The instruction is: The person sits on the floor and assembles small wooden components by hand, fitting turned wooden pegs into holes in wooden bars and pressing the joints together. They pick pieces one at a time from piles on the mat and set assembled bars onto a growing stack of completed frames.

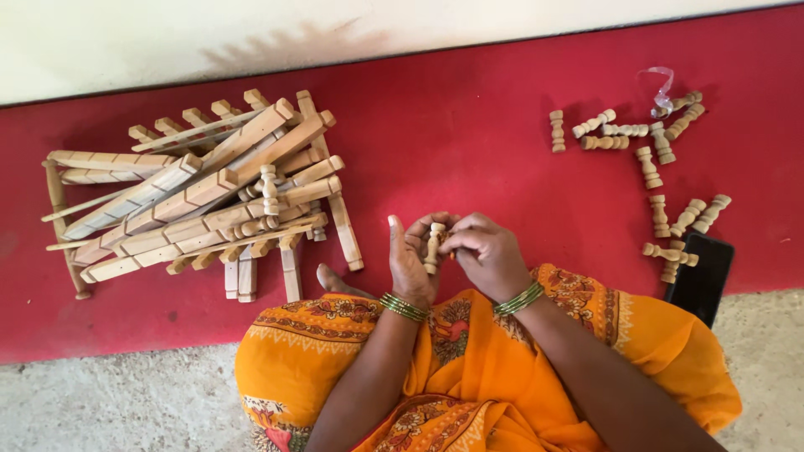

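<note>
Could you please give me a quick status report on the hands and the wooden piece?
Left hand and right hand both grip one turned wooden spindle, upright. Nothing in the way.

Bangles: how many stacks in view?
2. One stack of green bangles is on the left wrist; the other stack is on the right wrist, behind the right hand pinching a wooden peg. None looks hidden.

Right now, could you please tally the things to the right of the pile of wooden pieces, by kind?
Loose turned wooden spindles on the red carpet: 13, as far as I can tell
Wooden spindle held between left hand and right hand: 1
Black phone: 1
Clear plastic scrap: 1
Total: 16
</note>
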A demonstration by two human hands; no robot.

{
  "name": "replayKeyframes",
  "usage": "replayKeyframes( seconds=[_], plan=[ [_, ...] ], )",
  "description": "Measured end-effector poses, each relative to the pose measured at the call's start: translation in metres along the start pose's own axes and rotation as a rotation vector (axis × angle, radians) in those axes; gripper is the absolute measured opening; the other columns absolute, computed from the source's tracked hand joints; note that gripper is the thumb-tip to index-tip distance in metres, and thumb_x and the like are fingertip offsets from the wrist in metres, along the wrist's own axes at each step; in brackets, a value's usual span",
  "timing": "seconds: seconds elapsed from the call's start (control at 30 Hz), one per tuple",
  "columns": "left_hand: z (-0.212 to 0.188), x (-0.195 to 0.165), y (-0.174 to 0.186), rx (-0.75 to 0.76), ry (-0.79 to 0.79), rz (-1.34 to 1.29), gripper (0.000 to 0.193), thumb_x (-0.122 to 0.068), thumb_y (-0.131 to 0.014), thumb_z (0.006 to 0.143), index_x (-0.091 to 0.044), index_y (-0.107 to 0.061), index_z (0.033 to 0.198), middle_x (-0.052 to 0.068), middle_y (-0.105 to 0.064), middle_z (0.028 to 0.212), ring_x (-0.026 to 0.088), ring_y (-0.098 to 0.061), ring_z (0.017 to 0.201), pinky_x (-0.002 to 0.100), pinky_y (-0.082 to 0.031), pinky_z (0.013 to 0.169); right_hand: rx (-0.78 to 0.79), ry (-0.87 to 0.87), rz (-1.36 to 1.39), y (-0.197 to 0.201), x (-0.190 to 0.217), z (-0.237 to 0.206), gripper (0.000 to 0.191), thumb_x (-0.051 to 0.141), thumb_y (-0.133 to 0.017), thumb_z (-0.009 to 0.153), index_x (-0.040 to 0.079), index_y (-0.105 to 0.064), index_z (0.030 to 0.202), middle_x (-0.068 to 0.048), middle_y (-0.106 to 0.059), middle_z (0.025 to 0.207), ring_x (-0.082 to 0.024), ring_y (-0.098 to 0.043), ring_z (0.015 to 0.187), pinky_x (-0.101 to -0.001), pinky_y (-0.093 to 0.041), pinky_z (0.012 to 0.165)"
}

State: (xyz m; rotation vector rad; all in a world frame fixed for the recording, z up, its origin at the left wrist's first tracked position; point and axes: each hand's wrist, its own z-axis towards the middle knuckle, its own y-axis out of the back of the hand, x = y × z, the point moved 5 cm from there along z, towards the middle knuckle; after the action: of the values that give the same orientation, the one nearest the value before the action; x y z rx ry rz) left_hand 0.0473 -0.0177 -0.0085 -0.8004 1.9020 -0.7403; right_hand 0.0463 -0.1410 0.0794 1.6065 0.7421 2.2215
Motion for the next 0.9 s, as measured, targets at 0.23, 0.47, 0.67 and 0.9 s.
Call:
replayKeyframes(
  seconds=[0.23, 0.47, 0.67, 0.9],
  plan=[
    [-0.003, -0.008, -0.01, -0.007, -0.008, -0.023, 0.084, -0.071, -0.022, 0.098, -0.001, -0.067, 0.11, 0.016, -0.072, 0.108, 0.027, -0.069, 0.101, 0.042, -0.057, 0.091, 0.049, -0.077, 0.334, 0.001, 0.004, 0.006, 0.018, 0.0, -0.078, 0.08, 0.006, -0.069, 0.095, -0.008, -0.068, 0.101, -0.015, -0.073, 0.089, -0.0262, -0.065, 0.078],
    [0.002, -0.004, 0.002, -0.06, -0.017, 0.028, 0.086, -0.074, -0.02, 0.096, -0.003, -0.068, 0.107, 0.016, -0.074, 0.105, 0.027, -0.071, 0.1, 0.042, -0.056, 0.093, 0.008, 0.011, 0.098, -0.006, 0.008, -0.001, 0.018, -0.002, -0.071, 0.085, 0.008, -0.07, 0.1, -0.007, -0.074, 0.103, -0.017, -0.075, 0.092, -0.026, -0.064, 0.079],
    [0.006, 0.007, -0.001, 0.006, 0.003, 0.098, 0.085, -0.073, -0.022, 0.103, -0.003, -0.071, 0.111, 0.014, -0.072, 0.104, 0.025, -0.066, 0.094, 0.038, -0.052, 0.086, -0.075, -0.005, 0.052, 0.001, -0.009, 0.003, 0.016, 0.001, -0.074, 0.085, 0.009, -0.072, 0.098, -0.007, -0.072, 0.099, -0.017, -0.074, 0.084, -0.0255, -0.065, 0.072],
    [0.008, 0.005, 0.008, -0.05, -0.003, 0.049, 0.084, -0.073, -0.02, 0.099, -0.004, -0.069, 0.102, 0.014, -0.073, 0.098, 0.024, -0.069, 0.09, 0.04, -0.057, 0.085, 0.007, -0.003, 0.02, -0.017, -0.004, -0.008, 0.013, 0.001, -0.07, 0.086, 0.01, -0.073, 0.095, -0.004, -0.071, 0.093, -0.015, -0.072, 0.078, -0.026, -0.062, 0.068]
  ],
)
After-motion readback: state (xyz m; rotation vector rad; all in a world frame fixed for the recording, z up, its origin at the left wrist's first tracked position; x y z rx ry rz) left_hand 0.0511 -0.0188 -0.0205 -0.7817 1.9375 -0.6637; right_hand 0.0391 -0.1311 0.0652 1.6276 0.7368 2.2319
